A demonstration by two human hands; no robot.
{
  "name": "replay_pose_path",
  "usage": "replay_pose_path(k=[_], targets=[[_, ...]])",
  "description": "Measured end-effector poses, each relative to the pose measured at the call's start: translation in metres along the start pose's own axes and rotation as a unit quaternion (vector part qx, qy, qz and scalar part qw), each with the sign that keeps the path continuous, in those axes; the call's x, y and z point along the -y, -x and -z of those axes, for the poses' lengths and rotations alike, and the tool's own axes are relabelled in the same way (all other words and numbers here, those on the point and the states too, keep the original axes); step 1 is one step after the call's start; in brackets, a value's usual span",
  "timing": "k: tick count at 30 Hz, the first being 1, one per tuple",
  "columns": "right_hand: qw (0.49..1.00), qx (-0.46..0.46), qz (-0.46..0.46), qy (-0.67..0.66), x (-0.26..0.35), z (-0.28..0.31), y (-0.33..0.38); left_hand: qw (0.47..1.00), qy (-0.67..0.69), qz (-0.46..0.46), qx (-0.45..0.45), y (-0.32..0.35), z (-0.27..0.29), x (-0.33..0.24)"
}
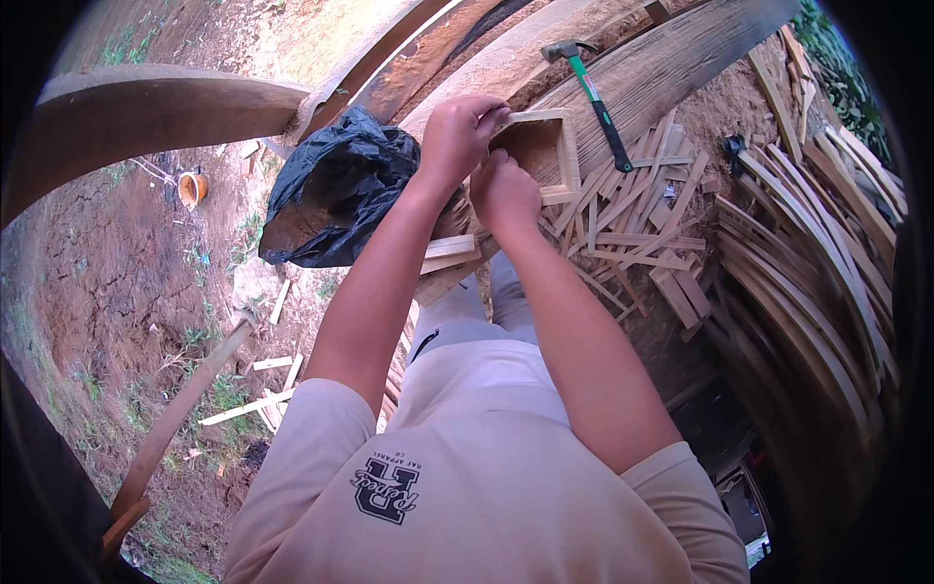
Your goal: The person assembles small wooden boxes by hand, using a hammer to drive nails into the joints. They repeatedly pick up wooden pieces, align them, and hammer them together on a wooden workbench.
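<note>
A small rectangular wooden frame [571, 156] of pale strips lies in front of me at a plank bench, brown showing inside it. My left hand [455, 138] is closed, its fingertips pinching the frame's far left corner. Just nearer, my right hand [506, 193] is curled shut over the frame's near left part, thumb close to the left fingers. That side of the frame is mostly hidden by both hands. To the right of the frame a hammer [595, 97] with a green and black handle rests on the plank. Short wood pieces [449, 247] sit below my left wrist.
A black plastic bag [336, 185] stands open left of my left forearm. Scattered wood strips [642, 214] cover the ground at the right, with a stack of long slats [798, 282] beyond. A curved beam [165, 112] crosses the far left. An orange container [193, 189] lies farther off.
</note>
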State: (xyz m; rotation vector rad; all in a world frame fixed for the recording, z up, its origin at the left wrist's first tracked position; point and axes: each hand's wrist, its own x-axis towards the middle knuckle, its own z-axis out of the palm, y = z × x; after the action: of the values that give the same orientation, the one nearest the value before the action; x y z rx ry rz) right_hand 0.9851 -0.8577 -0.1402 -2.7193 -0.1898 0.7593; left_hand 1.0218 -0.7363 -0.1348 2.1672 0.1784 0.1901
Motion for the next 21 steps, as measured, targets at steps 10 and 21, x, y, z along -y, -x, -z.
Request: replay_pose_path(k=[10, 21], targets=[[0.999, 0.031, -0.009, -0.025, 0.0, 0.006, 0.0, 0.999, 0.036, 0.032, 0.008, -0.001, -0.017, -0.013], [0.998, 0.056, -0.005, -0.019, 0.0, 0.011, -0.001, 0.999, 0.026, 0.031, -0.013, 0.001, -0.02, -0.014]])
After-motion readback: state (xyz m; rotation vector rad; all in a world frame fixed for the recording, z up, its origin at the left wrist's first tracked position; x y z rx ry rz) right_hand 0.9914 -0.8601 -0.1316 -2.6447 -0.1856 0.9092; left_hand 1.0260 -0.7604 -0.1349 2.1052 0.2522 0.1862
